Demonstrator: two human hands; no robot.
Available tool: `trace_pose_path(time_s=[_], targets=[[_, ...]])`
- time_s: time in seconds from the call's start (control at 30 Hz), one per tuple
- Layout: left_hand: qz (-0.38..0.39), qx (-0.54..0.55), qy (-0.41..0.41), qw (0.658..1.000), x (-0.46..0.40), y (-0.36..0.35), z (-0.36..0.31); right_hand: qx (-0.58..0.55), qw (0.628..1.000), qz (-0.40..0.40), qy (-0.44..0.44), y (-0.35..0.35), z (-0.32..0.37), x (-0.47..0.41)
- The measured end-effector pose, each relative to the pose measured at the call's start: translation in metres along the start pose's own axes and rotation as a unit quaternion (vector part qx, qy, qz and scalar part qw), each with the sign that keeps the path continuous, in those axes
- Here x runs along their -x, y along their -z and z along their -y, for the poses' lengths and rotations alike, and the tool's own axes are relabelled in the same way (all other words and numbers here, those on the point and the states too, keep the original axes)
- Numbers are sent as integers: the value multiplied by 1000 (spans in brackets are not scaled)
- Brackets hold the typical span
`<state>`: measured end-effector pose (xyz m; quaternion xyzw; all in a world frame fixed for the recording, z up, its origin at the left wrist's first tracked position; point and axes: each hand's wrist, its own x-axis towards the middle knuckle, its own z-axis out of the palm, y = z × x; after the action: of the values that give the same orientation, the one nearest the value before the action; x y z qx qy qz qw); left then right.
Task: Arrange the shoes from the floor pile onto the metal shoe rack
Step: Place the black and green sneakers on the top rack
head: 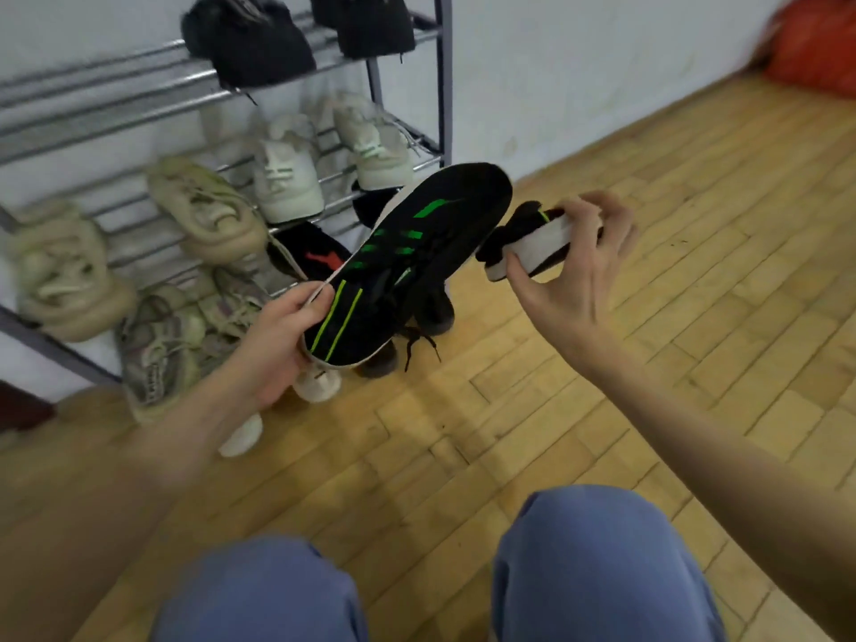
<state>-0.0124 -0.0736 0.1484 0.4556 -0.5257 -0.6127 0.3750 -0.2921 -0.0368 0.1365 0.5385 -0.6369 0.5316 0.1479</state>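
At the upper left of the frame I see the metal shoe rack [442, 85] carrying black shoes [259, 48] above and pale sneakers [287, 178] below, with more beige sneakers [162, 354] piled on the floor [648, 317] beside it. My left hand [282, 335] grasps the black green-striped shoe [407, 266] mid-frame; my right hand [574, 266] grasps its mate [532, 243] just right.

Right hand [572, 266] hides most of, perhaps, a black shoe [519, 234].
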Motion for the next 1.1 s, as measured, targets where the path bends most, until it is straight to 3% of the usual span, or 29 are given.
trace_pose_path(time_s=[0.27, 0.4, 0.67, 0.93, 1.1], targets=[[-23, 109, -102, 989, 16, 23, -74, -197, 963, -141, 121, -17, 69, -36], [-30, 128, -136, 982, 21, 38, -101, -199, 939, -208, 187, -32, 103, -44], [-81, 161, -139, 974, 34, 71, -134, -189, 909, -291, 231, -42, 169, -57], [-174, 189, -175, 950, 51, 119, -156, -262, 892, -265, 256, -82, 233, -71], [-284, 130, -226, 923, 64, 146, -171, -337, 899, -208, 185, -123, 279, -80]])
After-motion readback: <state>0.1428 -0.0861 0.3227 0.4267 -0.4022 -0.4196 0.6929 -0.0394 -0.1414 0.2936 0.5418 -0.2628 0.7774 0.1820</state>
